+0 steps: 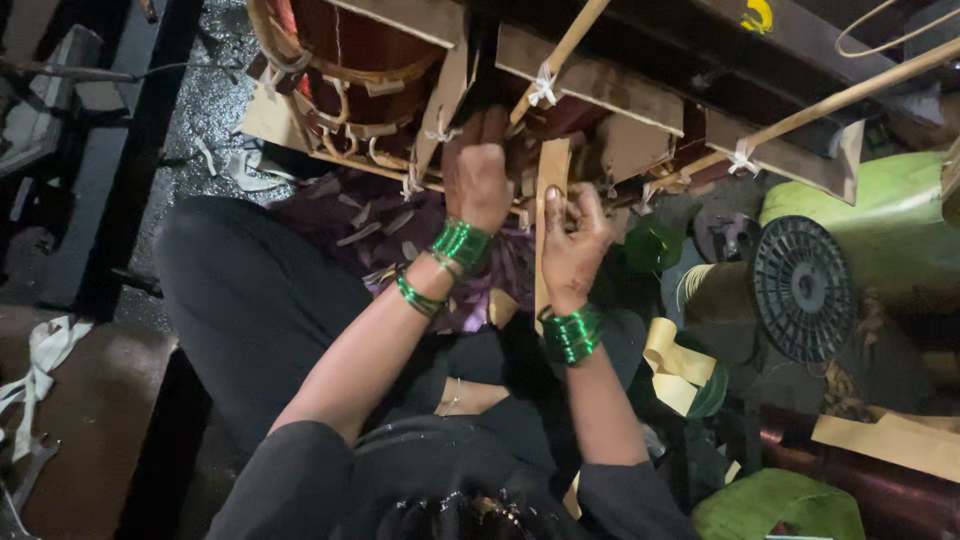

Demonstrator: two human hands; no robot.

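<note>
My left hand [478,178], with green bangles on the wrist, is closed and pressed up against the underside of a large copper winding assembly [360,60] tied with white tape. What it grips is hidden by the fingers. My right hand [572,240], also wearing green bangles, pinches a long tan paper strip [549,190] that runs up into the assembly. Flat brown insulation boards [590,80] and thin wooden sticks [560,50] stick out of the winding.
A black plastic spool [803,288] lies at the right beside green cloth [880,220]. Yellow paper strips [678,365] and a copper coil [880,490] sit lower right. White tape scraps [40,360] lie on the left floor. My dark-clothed knee [250,290] fills the middle.
</note>
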